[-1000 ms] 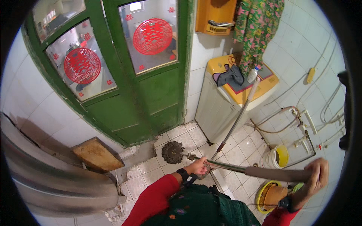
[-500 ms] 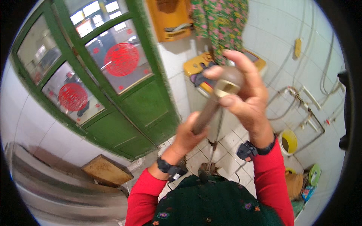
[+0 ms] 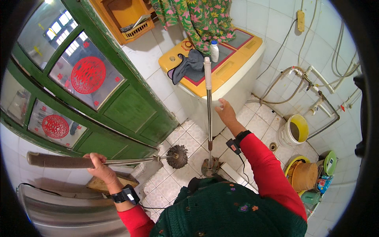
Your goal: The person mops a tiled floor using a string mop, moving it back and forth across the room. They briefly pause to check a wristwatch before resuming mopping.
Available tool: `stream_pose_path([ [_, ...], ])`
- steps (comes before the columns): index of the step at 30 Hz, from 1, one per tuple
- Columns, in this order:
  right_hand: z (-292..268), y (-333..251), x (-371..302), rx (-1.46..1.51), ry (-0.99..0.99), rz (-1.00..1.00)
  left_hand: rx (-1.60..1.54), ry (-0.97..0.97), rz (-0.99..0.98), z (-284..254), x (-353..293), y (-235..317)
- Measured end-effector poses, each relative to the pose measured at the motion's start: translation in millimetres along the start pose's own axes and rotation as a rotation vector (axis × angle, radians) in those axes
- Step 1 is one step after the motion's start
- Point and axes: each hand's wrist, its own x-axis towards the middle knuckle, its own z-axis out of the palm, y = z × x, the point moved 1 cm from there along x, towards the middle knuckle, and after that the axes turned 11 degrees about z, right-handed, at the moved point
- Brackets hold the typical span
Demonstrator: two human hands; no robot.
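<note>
My left hand [image 3: 100, 168] is closed around a mop [image 3: 126, 161], where its brown grip meets the metal pole. The mop lies slanted across the left side, its round, shaggy grey-brown head [image 3: 177, 157] at the tiled floor. My right hand [image 3: 228, 112] is empty, fingers apart and slightly bent, just right of a second mop's metal pole [image 3: 209, 114]. That second pole has a pale handle at the top and a brown collar lower down. Its dirty head [image 3: 210, 166] rests on the floor close to my body.
A yellow-topped washing machine [image 3: 233, 63] stands ahead, bearing a grey cloth [image 3: 189, 65] and a white bottle [image 3: 214, 51]. Green doors [image 3: 130, 106] are at left. A yellow-lined bucket [image 3: 294, 130], pipes [image 3: 319, 83] and stacked basins [image 3: 304, 176] line the right. A silver appliance [image 3: 67, 209] is lower left.
Both hands were at the brown handle, raised close to the camera. My right hand has let go and moved down beside the second pole; my left has swung the mop leftward. The view has shifted.
</note>
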Motion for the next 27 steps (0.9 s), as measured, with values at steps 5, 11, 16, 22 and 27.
stream_pose_path([
  [5,34.8,-21.9,46.2,0.1,0.371,-0.308,0.053,0.015,-0.012,-15.5,6.2,0.9],
  [11,57.8,-65.7,46.1,0.228,0.038,-0.122,0.071,0.014,-0.022,-14.0,7.7,-2.1],
  [16,16.3,-49.0,-41.0,0.686,-0.238,0.01,0.083,-0.024,0.002,-22.7,10.3,-8.0],
  [22,-165.6,-53.8,-33.1,0.756,0.259,0.124,0.033,0.081,-0.067,-34.7,18.6,-15.6],
  [27,-260.7,-115.9,-56.1,0.851,0.133,-0.194,0.013,0.064,-0.07,-29.2,20.5,-16.5],
])
